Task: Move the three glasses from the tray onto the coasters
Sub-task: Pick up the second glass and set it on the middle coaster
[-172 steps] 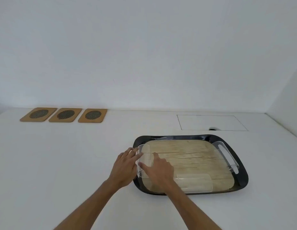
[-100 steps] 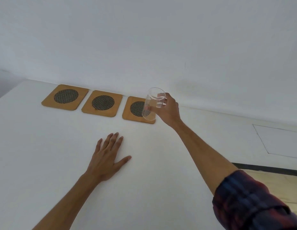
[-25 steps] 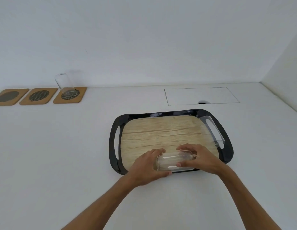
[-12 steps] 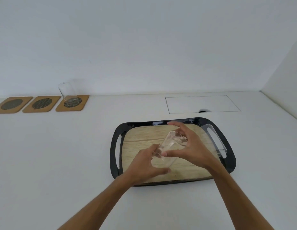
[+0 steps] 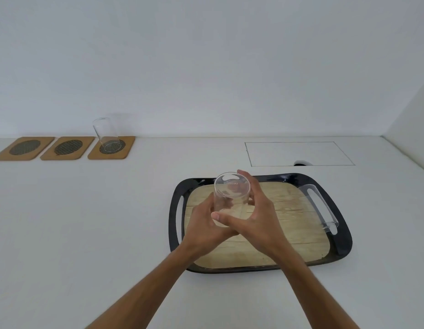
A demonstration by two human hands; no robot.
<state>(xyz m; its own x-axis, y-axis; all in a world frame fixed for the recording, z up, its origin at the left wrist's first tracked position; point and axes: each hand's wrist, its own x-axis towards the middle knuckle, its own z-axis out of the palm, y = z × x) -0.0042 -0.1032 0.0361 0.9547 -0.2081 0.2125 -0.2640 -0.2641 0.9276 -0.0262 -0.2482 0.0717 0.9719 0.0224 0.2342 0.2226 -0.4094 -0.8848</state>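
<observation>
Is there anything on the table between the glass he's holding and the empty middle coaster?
No. In the head view, only bare white table separates the held glass from the middle coaster.

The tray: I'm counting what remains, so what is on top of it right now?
On the tray one glass lies on its side by the right handle. Both hands hold a second glass above it. The wooden surface beneath the hands is hidden.
</observation>
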